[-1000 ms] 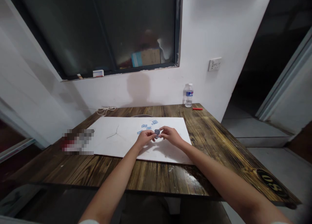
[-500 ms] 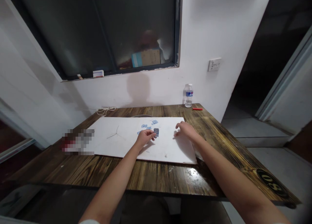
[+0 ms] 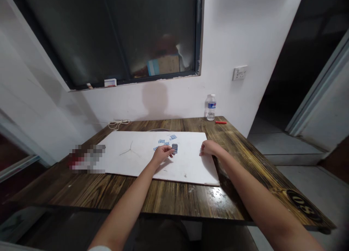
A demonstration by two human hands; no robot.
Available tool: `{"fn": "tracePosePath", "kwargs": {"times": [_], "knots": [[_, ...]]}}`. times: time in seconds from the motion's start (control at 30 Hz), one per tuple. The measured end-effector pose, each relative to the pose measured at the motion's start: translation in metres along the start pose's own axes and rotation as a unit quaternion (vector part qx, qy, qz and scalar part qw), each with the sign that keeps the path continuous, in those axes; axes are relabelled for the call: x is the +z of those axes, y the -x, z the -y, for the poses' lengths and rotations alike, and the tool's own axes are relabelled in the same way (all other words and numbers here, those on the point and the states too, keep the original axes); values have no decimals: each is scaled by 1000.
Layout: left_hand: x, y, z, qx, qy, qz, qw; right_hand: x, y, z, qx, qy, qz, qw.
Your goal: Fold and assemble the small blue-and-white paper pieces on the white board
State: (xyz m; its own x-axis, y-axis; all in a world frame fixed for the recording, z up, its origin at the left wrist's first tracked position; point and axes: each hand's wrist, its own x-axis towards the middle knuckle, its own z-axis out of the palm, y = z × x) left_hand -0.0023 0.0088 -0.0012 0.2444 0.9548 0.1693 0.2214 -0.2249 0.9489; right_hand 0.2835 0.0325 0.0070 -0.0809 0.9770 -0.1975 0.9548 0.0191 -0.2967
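Grey slotted piece (image 3: 175,148), up in your left hand over the middle of the white board, and that's where all the action is! Pull wide first: the dark window (image 3: 81,36) fills much of the wall ahead of you, and below it runs the wooden table (image 3: 109,194), its far edge pushed near the wall, probably for steadiness. On it lies the white board (image 3: 191,163), close to your side, likely so your arms needn't stretch; its pale face also makes small items easy to pick out against that dark grain.

Now the hands. Your left hand (image 3: 160,154) has thumb and fingers clamped on one side of the piece, leaving most of its slotted face uncovered, presumably so you can see what you're holding. Your right hand (image 3: 209,148) hovers by the board's right edge, well apart from the piece, fingers curled in (whether the tips meet, or hide anything, you can't tell from this angle).

Beyond, the water bottle (image 3: 211,107) stands upright at the far edge, seemingly parked out of elbow range. The pale cable (image 3: 119,124) sits loosely bundled at the far left corner, and the red stick (image 3: 220,122) lies flat beside the bottle, both off the board. Smallest of all, the blue-striped pieces (image 3: 173,137) cluster just past your left fingers, within easy reach, though too small to make out in detail.
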Motion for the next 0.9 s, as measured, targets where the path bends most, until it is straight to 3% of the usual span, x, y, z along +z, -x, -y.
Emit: {"fn": "tracePosePath", "kwargs": {"times": [0.9], "knots": [[0,0,-2,-10,-1,-4,1000,4,4,2,-29,22,-57,998]]}}
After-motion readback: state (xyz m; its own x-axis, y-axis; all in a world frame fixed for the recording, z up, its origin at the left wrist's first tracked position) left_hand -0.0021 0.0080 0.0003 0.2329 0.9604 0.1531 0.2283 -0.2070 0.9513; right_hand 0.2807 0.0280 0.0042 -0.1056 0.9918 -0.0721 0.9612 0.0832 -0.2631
